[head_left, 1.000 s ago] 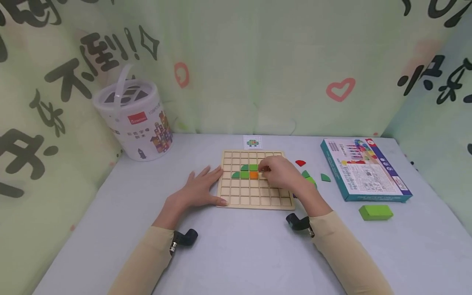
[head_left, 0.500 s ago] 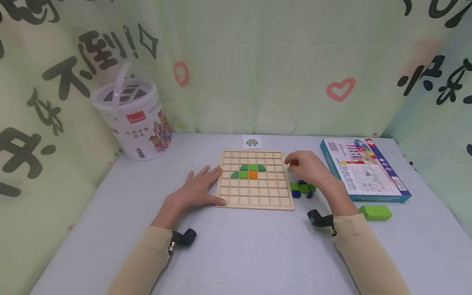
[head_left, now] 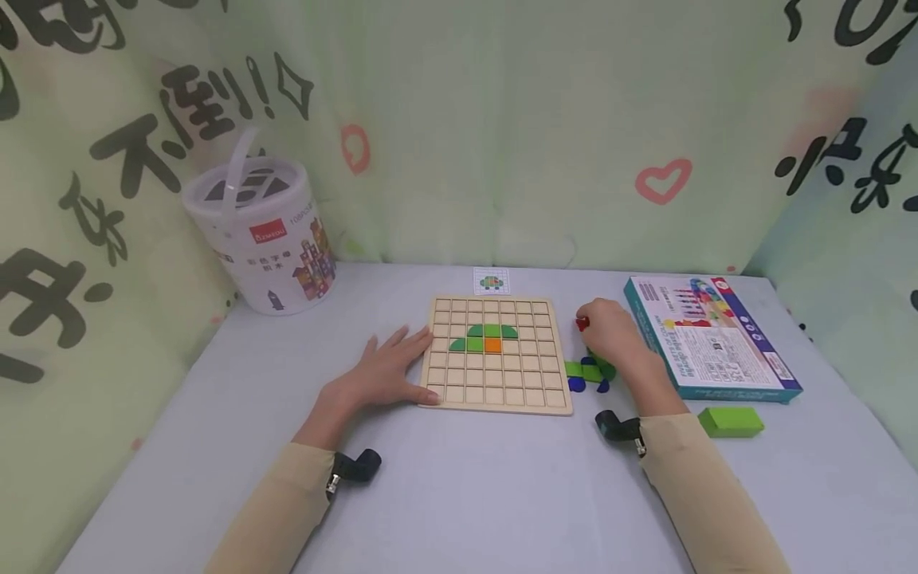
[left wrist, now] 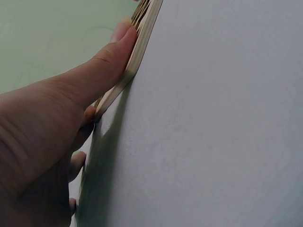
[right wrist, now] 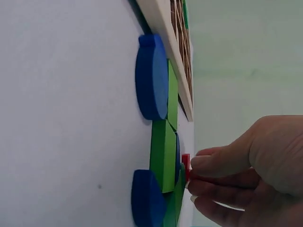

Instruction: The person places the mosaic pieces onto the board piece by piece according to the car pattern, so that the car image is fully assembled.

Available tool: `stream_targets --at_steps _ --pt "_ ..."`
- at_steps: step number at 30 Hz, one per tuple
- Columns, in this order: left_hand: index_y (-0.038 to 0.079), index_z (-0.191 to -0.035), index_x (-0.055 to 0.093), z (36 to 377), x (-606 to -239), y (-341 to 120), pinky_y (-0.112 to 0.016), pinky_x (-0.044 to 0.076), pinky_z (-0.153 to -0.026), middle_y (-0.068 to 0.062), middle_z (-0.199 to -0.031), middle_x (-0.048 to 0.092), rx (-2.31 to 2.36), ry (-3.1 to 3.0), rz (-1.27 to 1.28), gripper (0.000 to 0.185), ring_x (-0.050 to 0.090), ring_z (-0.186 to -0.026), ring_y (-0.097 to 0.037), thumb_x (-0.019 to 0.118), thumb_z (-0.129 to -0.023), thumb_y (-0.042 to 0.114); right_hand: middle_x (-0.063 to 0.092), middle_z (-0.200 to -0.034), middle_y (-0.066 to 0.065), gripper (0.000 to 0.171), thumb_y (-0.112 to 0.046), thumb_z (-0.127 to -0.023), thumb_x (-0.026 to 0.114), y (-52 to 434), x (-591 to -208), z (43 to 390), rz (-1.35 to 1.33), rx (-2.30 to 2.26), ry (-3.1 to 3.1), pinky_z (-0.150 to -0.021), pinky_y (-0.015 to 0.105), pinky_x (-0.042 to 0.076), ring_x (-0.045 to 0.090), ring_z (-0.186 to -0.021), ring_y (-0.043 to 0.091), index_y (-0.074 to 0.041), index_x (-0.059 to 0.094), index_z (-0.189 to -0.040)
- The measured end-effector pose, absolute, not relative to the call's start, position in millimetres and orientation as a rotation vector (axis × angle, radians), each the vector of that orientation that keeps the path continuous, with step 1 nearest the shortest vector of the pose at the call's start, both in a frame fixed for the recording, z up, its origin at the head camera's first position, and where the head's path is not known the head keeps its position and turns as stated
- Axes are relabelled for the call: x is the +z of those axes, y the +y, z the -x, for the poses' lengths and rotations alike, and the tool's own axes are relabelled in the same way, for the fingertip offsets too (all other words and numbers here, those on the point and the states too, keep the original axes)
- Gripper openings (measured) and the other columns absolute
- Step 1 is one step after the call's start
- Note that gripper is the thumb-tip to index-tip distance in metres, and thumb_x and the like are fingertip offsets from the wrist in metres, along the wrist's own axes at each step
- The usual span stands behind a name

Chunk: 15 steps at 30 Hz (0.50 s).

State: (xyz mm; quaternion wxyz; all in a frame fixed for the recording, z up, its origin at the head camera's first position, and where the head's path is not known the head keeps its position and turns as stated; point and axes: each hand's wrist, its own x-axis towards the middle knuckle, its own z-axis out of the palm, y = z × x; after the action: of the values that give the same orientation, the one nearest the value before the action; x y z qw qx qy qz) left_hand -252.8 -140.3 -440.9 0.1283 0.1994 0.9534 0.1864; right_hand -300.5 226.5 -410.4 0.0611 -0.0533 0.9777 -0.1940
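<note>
A wooden grid board [head_left: 531, 384] lies on the table. Its cells hold an upper row of green pieces [head_left: 492, 330], rounded at both ends, and a lower row with a green quarter-round, a green square and an orange square [head_left: 492, 345]. My left hand [head_left: 383, 371] rests spread at the board's left side, its thumb on the lower left corner. To the right of the board, my right hand [head_left: 610, 331] pinches a small red piece [head_left: 582, 323] between thumb and fingers. In the right wrist view that red piece [right wrist: 186, 163] shows at the fingertips, partly hidden.
Loose green [head_left: 591, 372] and blue pieces [head_left: 577, 384] lie right of the board. A small picture card [head_left: 491, 281] is behind it. Further right are a flat box [head_left: 717, 335] and a green block [head_left: 731, 422]. A white bucket [head_left: 265, 239] stands at back left.
My right hand has left the board, where a green quarter-round now shows at the upper row's right end, and has moved right to the red piece. The left hand stays put.
</note>
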Motion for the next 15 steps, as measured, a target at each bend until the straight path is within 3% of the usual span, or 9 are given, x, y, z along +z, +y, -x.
stream_targets --at_steps 5,11,15 --pt "0.022 -0.16 0.018 254.0 -443.3 -139.7 -0.065 -0.001 -0.122 0.008 -0.168 0.014 0.529 2.784 -0.572 0.112 0.005 -0.157 -0.028 0.071 -0.074 0.071 0.066 -0.117 0.025 0.03 0.001 -0.092 0.053 224.4 -410.8 298.1 0.152 -0.579 2.996 -0.075 0.037 0.052 0.057 -0.093 0.033 0.005 0.069 -0.118" --pt "0.022 -0.16 0.018 252.8 -443.7 -139.3 -0.065 -0.001 -0.122 0.008 -0.168 0.013 0.526 2.785 -0.561 0.112 0.004 -0.157 -0.028 0.071 -0.075 0.071 0.063 -0.119 0.027 0.033 0.001 -0.092 0.052 222.2 -413.6 298.8 0.091 -0.633 2.955 -0.08 0.041 0.056 0.057 -0.096 0.034 0.007 0.063 -0.123" --pt "0.023 -0.16 0.018 252.2 -444.2 -139.2 -0.065 -0.001 -0.122 0.008 -0.168 0.013 0.522 2.785 -0.552 0.112 0.005 -0.157 -0.028 0.071 -0.074 0.071 0.061 -0.119 0.027 0.035 -0.002 -0.092 0.053 222.2 -413.6 299.0 0.052 -0.669 2.913 -0.073 0.034 0.053 0.059 -0.092 0.033 0.005 0.062 -0.125"
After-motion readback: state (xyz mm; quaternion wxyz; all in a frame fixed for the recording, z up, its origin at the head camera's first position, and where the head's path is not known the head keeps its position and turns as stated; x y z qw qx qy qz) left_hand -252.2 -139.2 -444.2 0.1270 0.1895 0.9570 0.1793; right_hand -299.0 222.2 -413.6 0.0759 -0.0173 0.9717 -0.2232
